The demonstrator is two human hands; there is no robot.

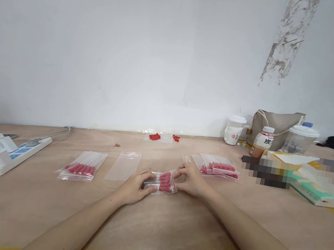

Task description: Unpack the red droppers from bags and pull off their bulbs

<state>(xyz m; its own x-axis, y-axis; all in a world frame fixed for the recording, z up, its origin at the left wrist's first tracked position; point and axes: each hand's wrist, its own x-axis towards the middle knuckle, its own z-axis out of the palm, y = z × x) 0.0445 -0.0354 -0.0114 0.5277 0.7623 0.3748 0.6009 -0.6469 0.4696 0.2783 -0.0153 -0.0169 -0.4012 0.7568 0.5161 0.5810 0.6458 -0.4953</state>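
A small clear plastic bag point(167, 182) with several red stick-like pieces in it lies in front of me, between my two hands. My left hand point(136, 186) is closed on the bag's left end, thumb and fingers at its edges. At the bag's right edge my right hand point(189, 180) pinches the plastic between thumb and fingers. Just beyond the right hand lie a few thin pale sticks point(186, 158). To the left of the bag a flat clear bag point(124, 166) rests on the table.
Filled bags of red pieces lie at left point(82, 167) and in a pile point(219, 167) at right. Red bits point(154, 136) sit by the wall. A power strip point(9, 157) is far left; a cup point(235, 130), bottle point(262, 142) and tissue pack point(319, 188) stand right.
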